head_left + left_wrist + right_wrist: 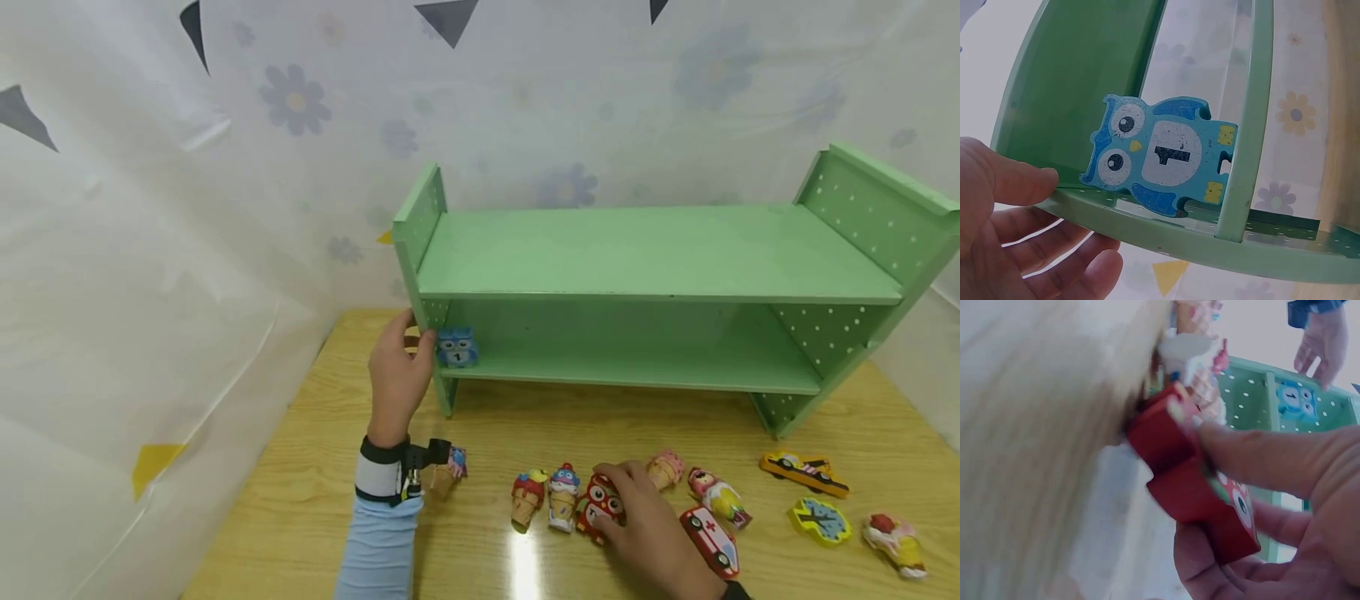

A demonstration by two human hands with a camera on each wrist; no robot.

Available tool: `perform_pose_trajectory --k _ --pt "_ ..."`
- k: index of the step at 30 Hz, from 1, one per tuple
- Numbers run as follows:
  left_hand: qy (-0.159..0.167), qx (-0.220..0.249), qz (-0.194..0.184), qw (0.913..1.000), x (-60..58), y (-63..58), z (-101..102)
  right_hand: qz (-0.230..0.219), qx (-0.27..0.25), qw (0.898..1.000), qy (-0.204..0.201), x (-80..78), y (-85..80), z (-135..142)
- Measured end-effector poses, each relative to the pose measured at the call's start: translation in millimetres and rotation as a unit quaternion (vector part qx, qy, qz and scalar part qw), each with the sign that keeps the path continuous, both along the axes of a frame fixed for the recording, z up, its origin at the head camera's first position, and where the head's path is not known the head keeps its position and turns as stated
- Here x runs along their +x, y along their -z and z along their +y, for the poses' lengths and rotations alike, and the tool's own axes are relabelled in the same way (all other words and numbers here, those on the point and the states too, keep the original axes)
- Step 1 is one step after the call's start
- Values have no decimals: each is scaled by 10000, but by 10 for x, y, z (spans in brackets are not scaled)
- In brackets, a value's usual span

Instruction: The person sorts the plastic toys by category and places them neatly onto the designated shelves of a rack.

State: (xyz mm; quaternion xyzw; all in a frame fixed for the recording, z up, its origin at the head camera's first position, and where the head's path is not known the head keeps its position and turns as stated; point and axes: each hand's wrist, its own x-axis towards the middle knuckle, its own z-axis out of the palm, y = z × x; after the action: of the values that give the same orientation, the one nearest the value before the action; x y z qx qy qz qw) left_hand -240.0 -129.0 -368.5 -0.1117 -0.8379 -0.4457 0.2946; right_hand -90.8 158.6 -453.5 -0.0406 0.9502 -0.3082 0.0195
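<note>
Nearest, the right hand [656,529] pinches a red owl piece [600,506] lifting off the wooden table [300,467]. On the green shelf [645,250] only the blue owl [457,347] stands, beside the open-fingered left hand [397,375]; nine figures remain, so sorting looks barely begun.

Half-seen toys on my feed

From the head view I see the right hand [660,533] covering most of the red owl piece [600,504]; the wrist strap hides part of a cone toy [448,471]. My right wrist view blurs the tabletop [1035,456], and the frame edge cuts off the palm.
</note>
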Motion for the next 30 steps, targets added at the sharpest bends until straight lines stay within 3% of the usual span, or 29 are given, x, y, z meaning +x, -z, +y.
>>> perform_pose_trajectory --k 4,9,13,16,21,30 --pt "-7 28 28 10000 0 4 -19 70 -162 9998 -129 -10 -65 29" --pt "12 34 27 10000 11 -1 -36 1058 -158 9937 -344 -49 -182 24" --pt "-9 40 31 10000 24 -4 -48 1624 -105 9860 -374 -130 -372 -33" --pt "-13 44 52 10000 29 -6 -50 2198 -107 9740 -541 -248 -555 -107" --pt "-22 -7 114 9999 24 8 -26 3097 -290 9452 -993 -531 -811 -238" --pt "-61 -49 70 9999 27 -17 11 3053 -599 9400 -1399 -975 -1052 -470"
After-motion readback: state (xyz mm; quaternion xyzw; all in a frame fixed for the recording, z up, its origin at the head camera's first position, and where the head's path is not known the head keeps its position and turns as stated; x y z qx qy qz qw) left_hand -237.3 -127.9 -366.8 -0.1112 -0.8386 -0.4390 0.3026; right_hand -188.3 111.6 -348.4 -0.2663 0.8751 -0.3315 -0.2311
